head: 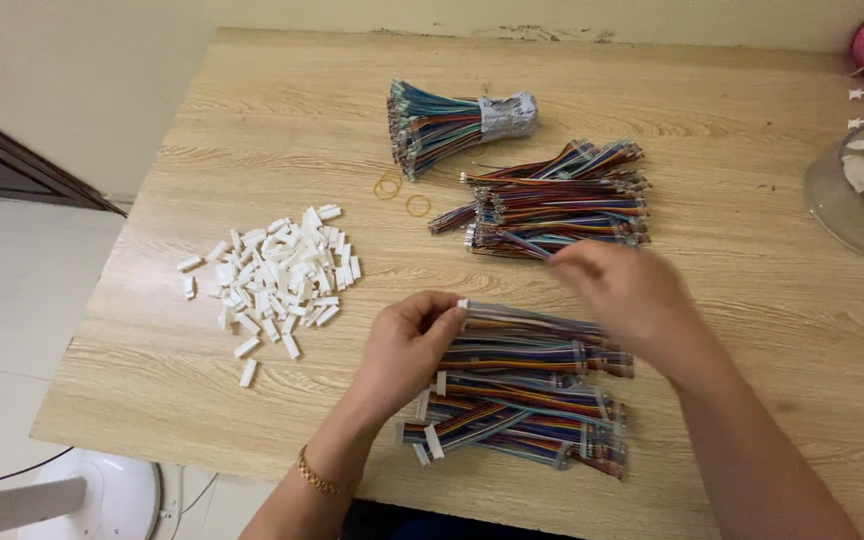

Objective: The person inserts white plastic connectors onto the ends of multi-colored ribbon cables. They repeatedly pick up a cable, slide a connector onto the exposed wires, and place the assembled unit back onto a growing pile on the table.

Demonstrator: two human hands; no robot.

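My left hand [407,345] pinches the white connector end of a flat multicoloured ribbon cable [527,322] lying on top of a stack of similar cables with white plugs [517,415]. My right hand [627,295] hovers blurred above the near edge of a loose pile of coloured wire cables [557,205]; whether it holds a cable cannot be made out. A heap of small white plastic connector housings [277,275] lies to the left of my left hand.
A bundle of coloured wires wrapped at one end [452,122] lies at the back of the wooden table [282,130]. Two rubber bands [402,195] lie beside it. A clear round container [852,195] stands at the right edge. A white fan base [102,495] sits on the floor.
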